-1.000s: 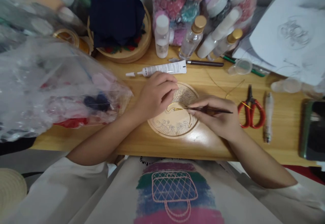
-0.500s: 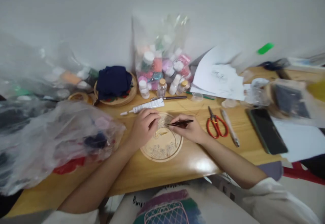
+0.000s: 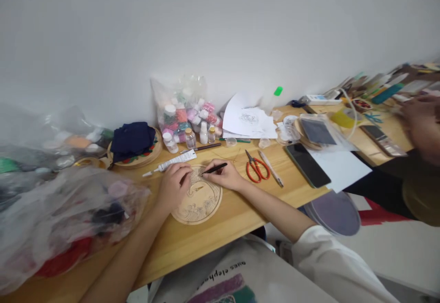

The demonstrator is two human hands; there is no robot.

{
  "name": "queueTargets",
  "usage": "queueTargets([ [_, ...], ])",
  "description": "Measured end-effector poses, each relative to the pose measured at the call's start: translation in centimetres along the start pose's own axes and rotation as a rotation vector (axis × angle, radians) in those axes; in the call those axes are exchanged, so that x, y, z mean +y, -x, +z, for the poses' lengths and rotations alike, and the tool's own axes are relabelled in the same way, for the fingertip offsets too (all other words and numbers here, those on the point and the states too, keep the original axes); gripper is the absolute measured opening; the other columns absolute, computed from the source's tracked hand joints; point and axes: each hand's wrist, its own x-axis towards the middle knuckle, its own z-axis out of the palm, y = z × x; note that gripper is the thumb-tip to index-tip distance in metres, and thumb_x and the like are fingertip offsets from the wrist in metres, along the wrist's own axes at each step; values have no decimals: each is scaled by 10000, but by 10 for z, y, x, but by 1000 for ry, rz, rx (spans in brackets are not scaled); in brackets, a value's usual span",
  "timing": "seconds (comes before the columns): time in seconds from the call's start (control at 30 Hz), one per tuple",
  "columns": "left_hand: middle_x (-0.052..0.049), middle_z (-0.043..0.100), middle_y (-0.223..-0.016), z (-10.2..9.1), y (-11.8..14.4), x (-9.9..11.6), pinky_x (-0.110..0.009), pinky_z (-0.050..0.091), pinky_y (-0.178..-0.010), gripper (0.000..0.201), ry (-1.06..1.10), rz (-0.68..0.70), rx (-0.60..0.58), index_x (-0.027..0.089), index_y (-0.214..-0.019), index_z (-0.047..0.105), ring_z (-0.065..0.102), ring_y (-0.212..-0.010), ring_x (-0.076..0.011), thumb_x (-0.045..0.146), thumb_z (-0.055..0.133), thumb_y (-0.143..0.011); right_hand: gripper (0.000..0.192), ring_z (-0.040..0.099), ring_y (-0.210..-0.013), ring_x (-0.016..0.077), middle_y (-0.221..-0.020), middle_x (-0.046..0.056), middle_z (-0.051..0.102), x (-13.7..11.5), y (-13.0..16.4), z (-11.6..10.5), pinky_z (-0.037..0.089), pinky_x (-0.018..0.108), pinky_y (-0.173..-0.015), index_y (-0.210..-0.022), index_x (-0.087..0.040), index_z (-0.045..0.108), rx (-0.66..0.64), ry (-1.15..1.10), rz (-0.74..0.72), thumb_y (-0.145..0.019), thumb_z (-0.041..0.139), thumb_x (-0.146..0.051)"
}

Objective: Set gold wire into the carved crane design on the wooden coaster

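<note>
The left hand is pressing down a round wooden disc carved with waves near the table's front edge, while the right hand is pinching a dark tool over it.

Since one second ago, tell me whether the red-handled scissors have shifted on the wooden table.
No. The red-handled scissors lie right of the round carved wooden disc as before; only the camera swung.
</note>
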Motion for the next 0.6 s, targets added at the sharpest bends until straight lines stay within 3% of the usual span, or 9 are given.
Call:
queueTargets([
  [0.6, -57, 714, -961, 2, 1, -6, -415, 546, -883, 222, -19, 24, 8, 215, -845, 703, 654, -950, -235, 254, 486, -872, 106, 579, -639, 110, -739, 19, 692, -6, 0, 1, 459, 243, -624, -762, -159, 690, -9, 20, -29, -736, 739, -249],
])
